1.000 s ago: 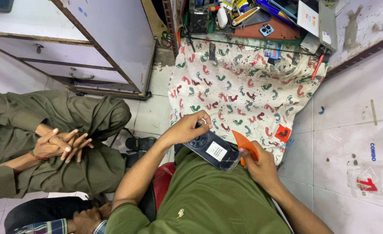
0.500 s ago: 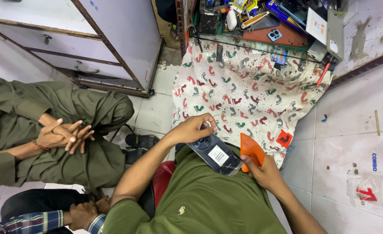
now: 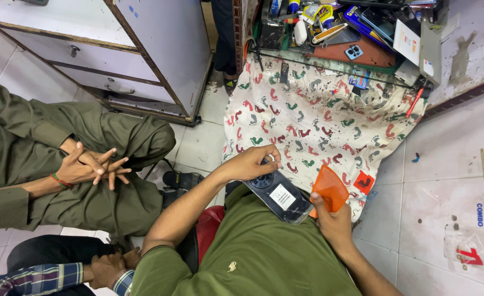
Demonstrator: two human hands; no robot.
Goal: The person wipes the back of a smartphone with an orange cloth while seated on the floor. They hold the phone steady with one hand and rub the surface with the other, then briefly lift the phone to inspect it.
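My left hand [image 3: 251, 163] grips the top end of a dark phone [image 3: 279, 195] that lies with its back up, a white sticker on it. My right hand [image 3: 329, 219] holds an orange triangular pick [image 3: 330, 188] against the phone's right edge. Both are held close to my chest, above the near edge of a white cloth with coloured footprints [image 3: 319, 115].
The cloth covers a low table; tools, bottles and phone parts crowd a tray [image 3: 346, 33] at its far end. A grey metal cabinet [image 3: 116, 49] stands at left. A seated person's clasped hands [image 3: 91, 167] and another person's hands [image 3: 107, 268] are at left.
The view has shifted slightly. My hands keep the phone and pick; the pick has moved a little up along the phone's right edge.
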